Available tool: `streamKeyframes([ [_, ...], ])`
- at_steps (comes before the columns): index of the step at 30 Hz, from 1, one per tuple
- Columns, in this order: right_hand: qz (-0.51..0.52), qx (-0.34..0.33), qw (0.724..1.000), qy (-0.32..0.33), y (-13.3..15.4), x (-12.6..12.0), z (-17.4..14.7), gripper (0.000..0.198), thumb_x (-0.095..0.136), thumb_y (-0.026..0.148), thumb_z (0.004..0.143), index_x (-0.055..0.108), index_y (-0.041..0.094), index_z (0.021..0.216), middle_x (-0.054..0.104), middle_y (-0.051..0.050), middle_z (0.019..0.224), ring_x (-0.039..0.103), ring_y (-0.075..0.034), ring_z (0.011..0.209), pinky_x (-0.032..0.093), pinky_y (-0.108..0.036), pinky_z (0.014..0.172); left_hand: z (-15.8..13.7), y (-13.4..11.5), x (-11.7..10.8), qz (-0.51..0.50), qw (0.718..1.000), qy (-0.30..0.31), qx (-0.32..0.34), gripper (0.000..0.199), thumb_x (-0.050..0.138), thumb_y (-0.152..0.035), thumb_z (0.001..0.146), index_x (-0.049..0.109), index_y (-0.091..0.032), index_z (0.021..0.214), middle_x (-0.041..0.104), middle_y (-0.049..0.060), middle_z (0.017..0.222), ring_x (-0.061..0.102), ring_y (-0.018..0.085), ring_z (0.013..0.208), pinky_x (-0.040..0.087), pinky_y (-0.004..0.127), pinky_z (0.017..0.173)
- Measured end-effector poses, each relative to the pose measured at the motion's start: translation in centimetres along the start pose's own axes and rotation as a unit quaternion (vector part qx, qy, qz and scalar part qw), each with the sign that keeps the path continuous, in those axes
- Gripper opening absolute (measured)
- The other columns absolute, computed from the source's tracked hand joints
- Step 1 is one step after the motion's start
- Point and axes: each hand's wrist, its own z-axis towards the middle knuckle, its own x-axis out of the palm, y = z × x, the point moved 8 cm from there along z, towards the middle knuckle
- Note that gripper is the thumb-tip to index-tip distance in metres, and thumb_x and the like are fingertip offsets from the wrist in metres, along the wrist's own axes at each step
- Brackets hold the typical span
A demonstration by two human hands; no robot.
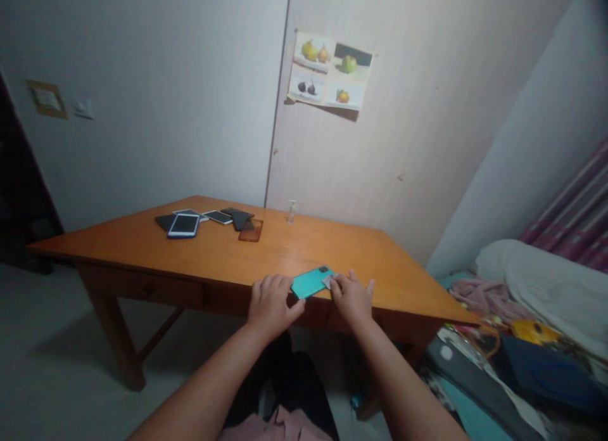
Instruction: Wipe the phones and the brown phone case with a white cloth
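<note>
A teal smartphone lies back up at the front edge of the wooden table, its dark camera block towards the far right corner. My left hand grips its left end, thumb at the near edge and fingers at the far side. Between the fingertips of my right hand is a small pale grey cloth, pressed on the right part of the phone's back. How the fingers fold around the cloth is partly hidden.
On the wooden table, several phones and cases lie at the left, among them a white-framed phone and a brown translucent case. A small pump bottle stands near the wall. Piled clothes are at the right.
</note>
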Motion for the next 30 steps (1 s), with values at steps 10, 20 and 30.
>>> streamKeyframes([
  [10,0.068,-0.149,0.987,0.010,4.3,1.3,-2.9,0.032,0.040,0.039,0.102,0.065,0.031,0.120,0.062,-0.004,0.137,0.043,-0.024,0.139,0.000,-0.061,0.118,0.2,0.4,0.2,-0.002,1.000,0.010,-0.007,0.029,0.063,-0.042,0.084,0.062,-0.025,0.108,0.065,0.006,0.105,0.054,0.028,0.104,0.036,0.041,0.089],
  [20,0.079,-0.125,0.989,0.013,4.8,1.1,-1.1,0.030,0.044,0.039,0.101,0.071,0.028,0.108,0.068,-0.005,0.127,0.051,-0.024,0.129,0.022,-0.048,0.114,0.3,0.3,0.0,0.024,1.000,0.006,-0.004,0.030,0.062,-0.046,0.086,0.061,-0.025,0.107,0.066,0.006,0.103,0.054,0.028,0.103,0.036,0.041,0.089],
  [30,0.000,-0.034,0.999,-0.005,2.0,-0.1,2.3,0.028,0.044,0.021,0.096,0.071,0.017,0.100,0.066,-0.014,0.103,0.057,-0.026,0.100,0.042,-0.035,0.084,0.5,0.2,-0.3,0.038,0.999,0.014,-0.007,0.028,0.063,-0.044,0.085,0.061,-0.027,0.107,0.067,0.006,0.106,0.056,0.028,0.103,0.038,0.040,0.086],
])
